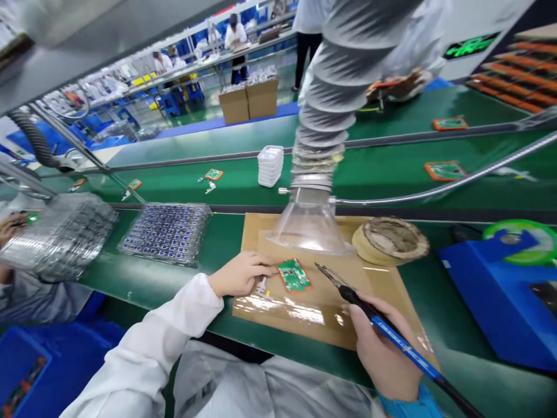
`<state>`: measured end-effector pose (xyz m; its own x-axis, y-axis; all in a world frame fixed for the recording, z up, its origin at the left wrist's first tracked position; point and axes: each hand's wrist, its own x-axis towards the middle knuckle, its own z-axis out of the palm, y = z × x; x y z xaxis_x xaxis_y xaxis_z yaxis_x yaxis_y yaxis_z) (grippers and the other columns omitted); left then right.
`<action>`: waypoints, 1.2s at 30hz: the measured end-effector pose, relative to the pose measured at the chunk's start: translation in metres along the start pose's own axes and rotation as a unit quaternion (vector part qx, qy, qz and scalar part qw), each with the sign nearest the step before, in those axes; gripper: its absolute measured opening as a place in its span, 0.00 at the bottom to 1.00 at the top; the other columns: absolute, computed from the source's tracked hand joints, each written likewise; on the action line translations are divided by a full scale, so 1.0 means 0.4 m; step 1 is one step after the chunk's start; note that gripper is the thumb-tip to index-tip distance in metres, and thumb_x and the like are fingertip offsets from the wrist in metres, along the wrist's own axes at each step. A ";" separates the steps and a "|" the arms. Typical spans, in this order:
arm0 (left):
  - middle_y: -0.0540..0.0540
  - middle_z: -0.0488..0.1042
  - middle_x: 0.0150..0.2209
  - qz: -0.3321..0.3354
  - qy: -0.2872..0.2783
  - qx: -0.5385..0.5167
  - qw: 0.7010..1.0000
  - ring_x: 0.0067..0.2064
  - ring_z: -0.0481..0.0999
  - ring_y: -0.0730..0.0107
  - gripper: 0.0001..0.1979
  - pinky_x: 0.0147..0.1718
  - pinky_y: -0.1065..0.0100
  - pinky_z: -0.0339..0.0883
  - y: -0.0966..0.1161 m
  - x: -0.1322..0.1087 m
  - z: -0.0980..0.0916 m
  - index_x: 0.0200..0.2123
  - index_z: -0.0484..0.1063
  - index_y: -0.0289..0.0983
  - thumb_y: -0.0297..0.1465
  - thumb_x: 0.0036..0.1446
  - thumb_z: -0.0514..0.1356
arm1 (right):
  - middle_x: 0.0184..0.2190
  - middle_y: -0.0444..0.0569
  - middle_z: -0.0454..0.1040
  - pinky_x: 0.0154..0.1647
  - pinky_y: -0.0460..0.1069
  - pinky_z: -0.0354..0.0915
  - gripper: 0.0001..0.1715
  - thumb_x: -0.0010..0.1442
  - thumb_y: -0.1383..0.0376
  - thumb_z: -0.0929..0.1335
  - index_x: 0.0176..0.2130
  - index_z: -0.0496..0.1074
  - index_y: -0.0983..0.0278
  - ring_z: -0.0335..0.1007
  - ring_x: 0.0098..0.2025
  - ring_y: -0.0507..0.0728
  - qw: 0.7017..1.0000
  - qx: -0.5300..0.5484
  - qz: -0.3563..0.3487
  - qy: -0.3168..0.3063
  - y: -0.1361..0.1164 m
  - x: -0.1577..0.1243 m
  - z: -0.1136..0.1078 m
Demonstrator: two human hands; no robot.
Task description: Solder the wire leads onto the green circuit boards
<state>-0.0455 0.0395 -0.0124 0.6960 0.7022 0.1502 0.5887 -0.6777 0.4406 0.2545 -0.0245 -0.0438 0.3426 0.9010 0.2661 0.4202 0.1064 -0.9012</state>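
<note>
My right hand (387,348) is wrapped around the blue and black handle of a soldering iron (383,325). Its metal tip points left, a short way from a green circuit board (295,275) with an orange border. On the board's other side, my left hand (241,274) has its fingers bent together, fingertips at the board's left edge. What they pinch, if anything, is hidden. Just under those fingers lies a small white part (261,285) with a yellow bit beside it. Board and white part rest on a brown work mat (300,316) with a shiny clear cover.
A clear fume hood (311,226) on a ribbed duct hangs above the mat. Behind my right hand stand a round tan container (389,241) and a blue solder-reel stand (487,302). Left are a filled component tray (167,232) and stacked clear trays (65,232). A green conveyor (239,186) runs behind.
</note>
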 end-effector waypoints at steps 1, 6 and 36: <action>0.43 0.76 0.57 -0.017 0.025 0.001 1.000 0.56 0.73 0.61 0.27 0.58 0.58 0.64 -0.006 -0.016 -0.010 0.51 0.75 0.39 0.17 0.50 0.52 | 0.40 0.54 0.82 0.47 0.57 0.73 0.23 0.59 0.47 0.73 0.44 0.78 0.62 0.80 0.42 0.65 1.000 0.003 0.014 -0.022 -0.015 -0.002 0.012; 0.44 0.80 0.43 -0.214 0.138 0.121 0.960 0.48 0.75 0.60 0.16 0.52 0.57 0.65 -0.093 -0.123 -0.148 0.43 0.77 0.38 0.21 0.57 0.53 | 0.44 0.51 0.83 0.56 0.58 0.71 0.28 0.65 0.45 0.67 0.56 0.73 0.58 0.79 0.52 0.65 0.985 0.001 -0.004 -0.171 -0.056 -0.026 0.070; 0.45 0.78 0.26 -0.311 0.177 -0.607 0.709 0.27 0.75 0.71 0.19 0.29 0.70 0.70 0.156 0.015 0.016 0.28 0.75 0.34 0.43 0.46 0.74 | 0.38 0.49 0.83 0.43 0.55 0.78 0.15 0.67 0.54 0.69 0.49 0.71 0.58 0.81 0.35 0.57 0.965 0.223 0.031 -0.137 -0.109 -0.044 0.098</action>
<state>-0.0020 0.0002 0.0102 0.1834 0.9395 -0.2894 -0.2015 0.3241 0.9243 0.1972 -0.0284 -0.0225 0.0944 0.9823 0.1616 -0.0180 0.1640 -0.9863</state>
